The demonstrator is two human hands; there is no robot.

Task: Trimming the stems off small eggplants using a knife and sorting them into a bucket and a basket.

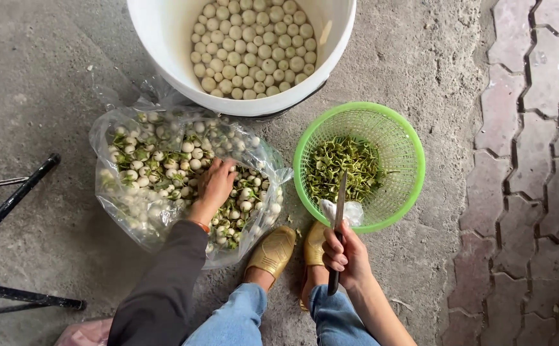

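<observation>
The left hand (215, 182) digs, fingers curled, into the clear plastic bag (116, 211) of small round white eggplants (164, 160) — whether one is gripped, I cannot tell. The right hand (347, 256) is clenched on a long dark-handled knife (338, 218), blade pointing away from the grip. The eggplants look light, firm and smooth — likely best pinched around the body, below the green cap.

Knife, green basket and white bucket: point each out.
Knife (340, 198), head view, middle of blade.
Green basket (407, 138), head view, right wall.
White bucket (164, 45), head view, left inner wall.

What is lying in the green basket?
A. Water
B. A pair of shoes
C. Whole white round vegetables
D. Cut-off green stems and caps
D: the green basket holds a heap of green stems and caps, while the trimmed white vegetables fill the white bucket.
</observation>
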